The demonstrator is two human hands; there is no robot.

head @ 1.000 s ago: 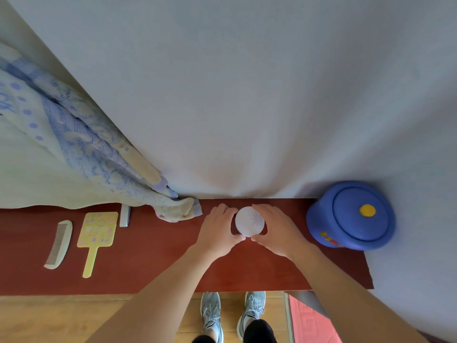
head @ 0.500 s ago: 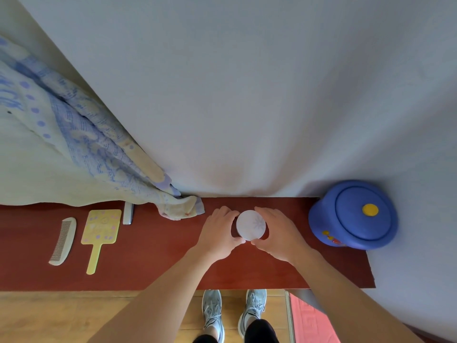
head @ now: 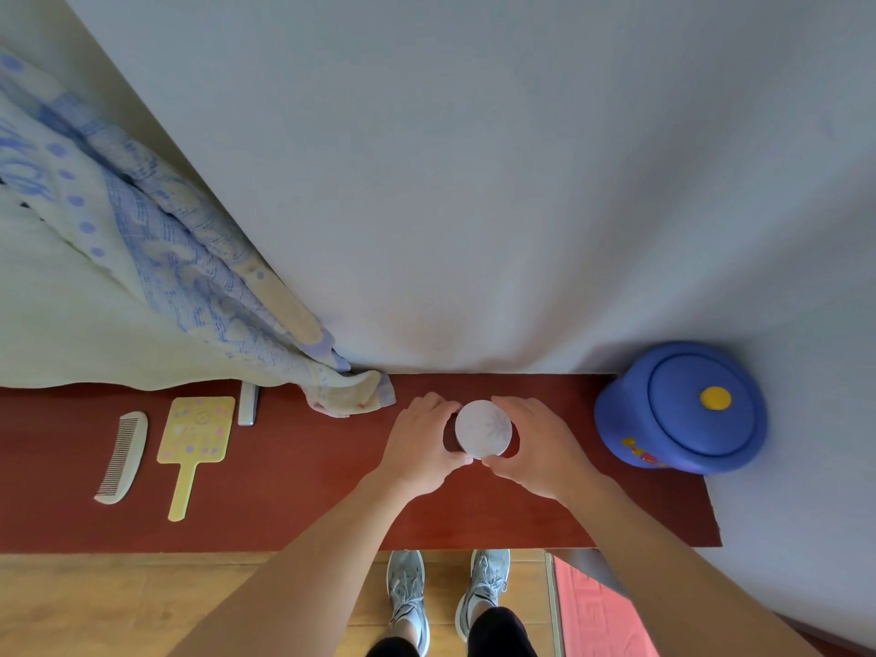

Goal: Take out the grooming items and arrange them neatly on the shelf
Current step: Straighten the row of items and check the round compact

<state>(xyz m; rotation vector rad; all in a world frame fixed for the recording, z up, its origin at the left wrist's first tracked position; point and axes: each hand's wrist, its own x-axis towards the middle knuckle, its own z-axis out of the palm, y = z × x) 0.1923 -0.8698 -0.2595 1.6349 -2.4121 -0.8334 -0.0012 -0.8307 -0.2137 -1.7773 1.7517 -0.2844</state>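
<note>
Red shelf (head: 308, 490): one jar (head: 483, 429), one comb (head: 122, 457)

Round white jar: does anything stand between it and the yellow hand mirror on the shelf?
The left hand and right hand grip the round white jar. Between it and the hand mirror, the shelf is bare in front; only a towel corner and a small silver object lie at the back.

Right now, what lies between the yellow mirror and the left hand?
In the head view: a small grey object and the towel end near the wall; otherwise the red shelf is bare.
</note>
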